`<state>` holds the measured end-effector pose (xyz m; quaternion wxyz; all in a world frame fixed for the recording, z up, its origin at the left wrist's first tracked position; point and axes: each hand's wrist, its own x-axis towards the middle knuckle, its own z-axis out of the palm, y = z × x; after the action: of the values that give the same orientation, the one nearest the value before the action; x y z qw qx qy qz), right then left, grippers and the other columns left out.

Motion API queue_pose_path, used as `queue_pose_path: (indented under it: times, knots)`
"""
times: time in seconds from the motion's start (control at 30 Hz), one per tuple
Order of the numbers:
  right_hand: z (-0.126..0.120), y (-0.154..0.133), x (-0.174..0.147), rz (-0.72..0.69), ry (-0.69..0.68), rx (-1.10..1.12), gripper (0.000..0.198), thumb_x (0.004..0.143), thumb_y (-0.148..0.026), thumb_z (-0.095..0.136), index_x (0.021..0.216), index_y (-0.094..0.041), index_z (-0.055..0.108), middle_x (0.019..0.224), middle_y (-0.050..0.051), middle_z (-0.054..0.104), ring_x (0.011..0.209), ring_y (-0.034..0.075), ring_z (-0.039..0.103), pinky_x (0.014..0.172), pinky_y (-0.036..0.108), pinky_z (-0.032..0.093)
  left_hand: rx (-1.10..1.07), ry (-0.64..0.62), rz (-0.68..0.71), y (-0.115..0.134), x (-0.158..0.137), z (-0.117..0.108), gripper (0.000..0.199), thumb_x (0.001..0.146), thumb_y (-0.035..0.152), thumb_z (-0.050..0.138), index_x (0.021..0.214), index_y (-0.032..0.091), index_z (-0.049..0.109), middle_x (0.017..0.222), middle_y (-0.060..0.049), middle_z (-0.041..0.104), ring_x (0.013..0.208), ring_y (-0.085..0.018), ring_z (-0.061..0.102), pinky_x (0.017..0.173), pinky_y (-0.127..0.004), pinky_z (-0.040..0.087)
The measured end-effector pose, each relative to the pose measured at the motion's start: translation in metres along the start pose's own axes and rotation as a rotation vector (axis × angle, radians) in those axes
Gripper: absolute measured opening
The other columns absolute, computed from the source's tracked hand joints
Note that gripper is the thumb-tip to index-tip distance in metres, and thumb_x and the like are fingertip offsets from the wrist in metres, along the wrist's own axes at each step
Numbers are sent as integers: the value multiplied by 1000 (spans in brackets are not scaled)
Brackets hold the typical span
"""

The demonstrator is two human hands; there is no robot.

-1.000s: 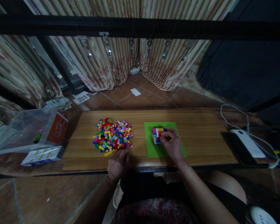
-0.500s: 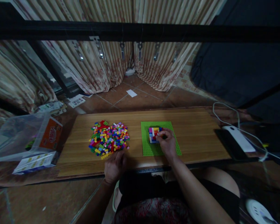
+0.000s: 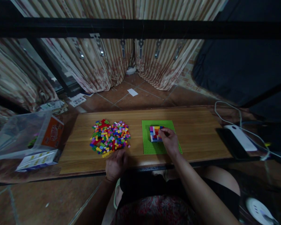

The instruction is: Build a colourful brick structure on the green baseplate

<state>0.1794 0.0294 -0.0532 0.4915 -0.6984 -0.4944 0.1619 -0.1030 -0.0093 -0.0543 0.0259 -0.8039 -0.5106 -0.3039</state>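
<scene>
A green studded baseplate (image 3: 147,148) lies right of the middle of the wooden board. On it stands a small block built of toy bricks (image 3: 154,133), with white, red, yellow, blue and pink parts. My right hand (image 3: 170,140) reaches over the baseplate, thumb and forefinger pinched at the block's right side. Anything between those fingertips is too small to make out. My left hand (image 3: 115,164) rests at the board's near edge, fingers curled and closed, just below a pile of loose bricks (image 3: 111,136) in many colours. Whatever it may hold is hidden.
The wooden board (image 3: 199,134) spans the low table. To its left are a clear plastic bin (image 3: 21,125), an orange package (image 3: 52,132) and a white-and-blue box (image 3: 38,160). A white device (image 3: 240,137) with cables lies at the right. A dark bar (image 3: 140,28) crosses in front of curtains.
My right fingertips have shifted slightly right and up on the brick block, showing more of its top. My left hand stays by the pile. The whole view has tilted slightly.
</scene>
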Motion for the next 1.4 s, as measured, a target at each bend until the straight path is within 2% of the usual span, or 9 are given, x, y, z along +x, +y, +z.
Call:
queue_pose_path:
  times: [0.17,0.57,0.67,0.83,0.87,0.97,1.07,1.2,1.4]
  knots:
    - [5,-1,3,159,53,-16,33,69,-45,66,86,-17,69,88,8,68,79,21,61,75,37,47,2,25,25,1,1,-1,7,86,18,52,88,18,59,75,-2,67,68,-15,62,64,-25,46]
    - [1,2,4,117,2,-31,35,70,-49,65,84,-17,67,83,6,67,76,20,60,73,35,47,-27,-10,-13,1,-1,1,9,86,17,51,88,19,59,76,-3,66,69,-16,62,65,-26,45]
    - [-6,-4,2,65,-19,-23,38,72,-51,64,85,-16,68,83,7,66,78,21,60,76,37,47,-36,-23,-30,3,-2,0,10,86,18,50,87,19,59,74,-2,65,69,-16,61,65,-26,45]
    - [-10,-40,-12,-172,127,-110,28,82,-44,58,88,-19,68,99,10,64,101,24,56,90,43,43,-76,-52,-37,4,-3,-2,11,87,18,47,91,19,58,76,-3,65,72,-16,61,67,-27,46]
    - [-6,-50,-16,-218,91,-92,25,84,-42,56,87,-19,68,98,9,64,99,23,57,89,41,44,-86,-54,-32,4,-4,-2,12,88,18,46,92,19,58,76,-3,65,73,-16,61,67,-27,47]
    - [12,-74,-30,-310,-165,-29,21,88,-35,51,89,-22,67,94,6,67,94,21,60,86,38,46,-113,-66,-15,4,-5,-2,15,87,16,45,95,19,57,79,-4,65,75,-17,61,69,-28,48]
    - [35,-84,-41,-331,-349,-55,21,88,-32,50,93,-22,68,95,7,68,94,22,61,87,38,46,-110,-72,-19,4,-5,-1,16,86,16,45,97,19,56,82,-5,65,78,-18,61,70,-30,49]
    - [61,-84,-40,-291,-408,-123,24,88,-30,47,95,-21,69,97,8,69,94,22,61,87,36,46,-86,-78,-31,5,-5,-2,14,85,16,46,94,19,56,81,-5,64,76,-18,61,69,-30,48]
    - [89,-91,-16,-162,-443,-325,26,90,-30,47,93,-21,70,93,6,71,86,19,64,78,30,45,-64,-90,-44,7,-5,-3,13,83,17,47,91,19,57,77,-5,63,75,-18,60,67,-30,48]
